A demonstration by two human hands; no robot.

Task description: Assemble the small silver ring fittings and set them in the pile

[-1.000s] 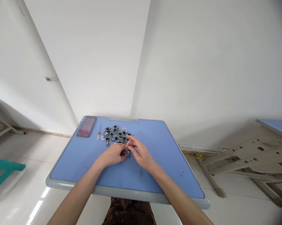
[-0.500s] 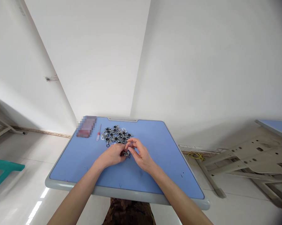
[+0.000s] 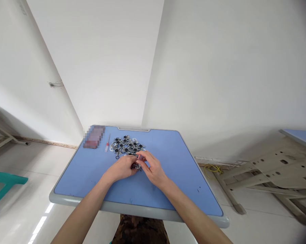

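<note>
My left hand (image 3: 124,166) is closed round a small metal fitting (image 3: 137,166) with a dark part, held low over the blue tabletop. The fingers hide much of that piece. Just to its right, my right hand (image 3: 153,168) pinches a small clear, reddish screwdriver handle (image 3: 140,157) between thumb and fingers. Its shaft is hidden, so I cannot tell whether the tip touches the fitting. Beyond both hands lies a pile of metal fittings (image 3: 126,145) with round black caps, rings and flat plates.
Another screwdriver (image 3: 107,145) with a red and clear handle lies left of the pile. A blurred flat object (image 3: 94,137) sits at the table's (image 3: 168,193) back left corner. A white wall (image 3: 104,61) rises behind. A green stool (image 3: 7,179) stands left, another table (image 3: 300,139) right.
The screwdriver handle has turned in my right fingers, and its reddish side now shows. My right fingertips have shifted slightly. My left hand and the fitting stay almost where they were.
</note>
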